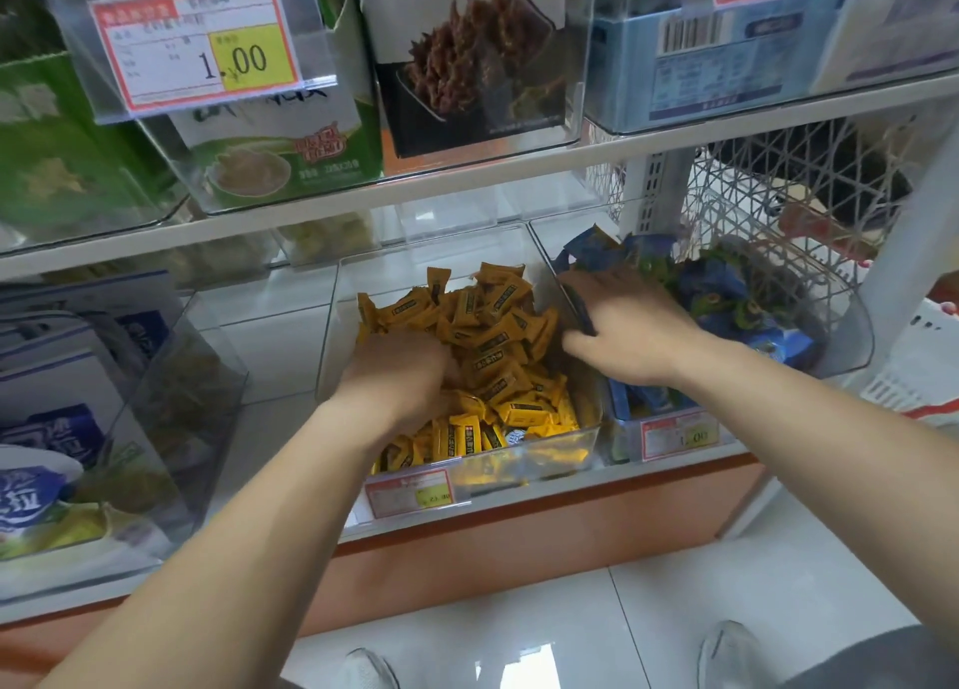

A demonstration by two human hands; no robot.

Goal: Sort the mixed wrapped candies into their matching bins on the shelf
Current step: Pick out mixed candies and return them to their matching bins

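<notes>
Both hands in the candy bins, one stray being lifted out

Right fingers (589, 279) and thumb pinch what looks like a dark blue candy (578, 312) at the wall between two bins; right hand (630, 320) sits over that wall. The candy's long axis runs front to back along the wall, far end leaning slightly left. Left hand (399, 371) is knuckle-deep in the yellow candies (498, 335), fingertips buried, so can't tell whether it grasps any. The yellow pieces lie every which way in the middle bin (332, 335); the blue candies (726, 294) are heaped in the right bin (859, 335), both on the lower shelf (571, 504). To do it well, I'd judge: keep the pinch on the wrapper body, carry it clear over the wall, drop it among the blue ones, and let the left hand part the yellow heap to turn up further strays
</notes>
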